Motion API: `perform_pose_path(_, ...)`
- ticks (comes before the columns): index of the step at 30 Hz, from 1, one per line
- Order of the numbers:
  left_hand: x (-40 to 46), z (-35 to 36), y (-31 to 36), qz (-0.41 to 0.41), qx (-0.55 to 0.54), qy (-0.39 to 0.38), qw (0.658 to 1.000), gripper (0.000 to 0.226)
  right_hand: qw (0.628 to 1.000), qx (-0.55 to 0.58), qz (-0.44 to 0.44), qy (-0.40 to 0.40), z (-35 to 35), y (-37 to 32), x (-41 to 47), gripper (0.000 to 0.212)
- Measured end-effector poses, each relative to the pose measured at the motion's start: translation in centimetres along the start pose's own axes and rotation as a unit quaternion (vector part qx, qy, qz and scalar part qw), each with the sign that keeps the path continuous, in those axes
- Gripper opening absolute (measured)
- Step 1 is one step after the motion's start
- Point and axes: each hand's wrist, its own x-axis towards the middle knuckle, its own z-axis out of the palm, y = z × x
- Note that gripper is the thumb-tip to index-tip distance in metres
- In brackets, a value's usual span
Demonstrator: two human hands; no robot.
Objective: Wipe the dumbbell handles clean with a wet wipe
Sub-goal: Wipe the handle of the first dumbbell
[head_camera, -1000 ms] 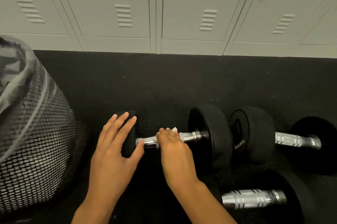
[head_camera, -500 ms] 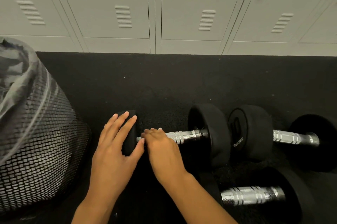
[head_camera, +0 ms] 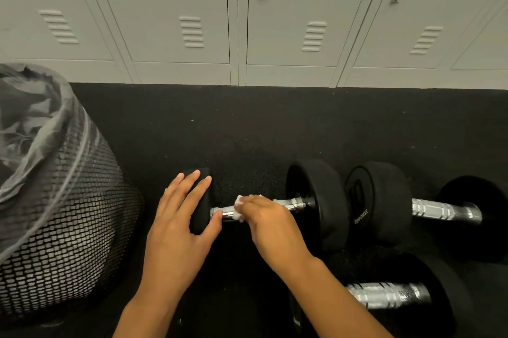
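— What is worn on the arms?
— No sleeve is seen; both forearms are bare up to the frame's lower edge.
— And on the left hand and right hand?
— Both are bare: no gloves, rings, watch or bands are worn; short, unpainted nails are shown

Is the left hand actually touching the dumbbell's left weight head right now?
Touching. The head view shows the left hand laid over the left weight head, straight fingers across its top and the thumb against its inner face.
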Motion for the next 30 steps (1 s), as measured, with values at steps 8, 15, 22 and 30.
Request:
perform_pose_path(8,-0.1,-0.1,0.0,0.001,0.001,-0.003,1.0,0.058,0.999,0.011,-0.021,0.023,0.0,0.9,-1.3,0.022)
perform_pose_path(15,-0.3,-0.4,0.5,0.004,0.024,-0.025,0.999,0.065,1.0,0.027,-0.005,-0.011,-0.3,0.0,-1.2,0.024)
perform_pose_path(22,-1.3,1.2,3.7,0.127,0.071,-0.051,0.988,0.048,0.998,0.033,0.006,0.061,-4.4,0.2,-1.5,0.02)
perform_pose_path(30,-0.3,4.3,4.8,0.139,0.044,-0.015,0.989,0.012,0.996,0.025,0.012,0.088,-7.4,1.1,-1.3,0.029)
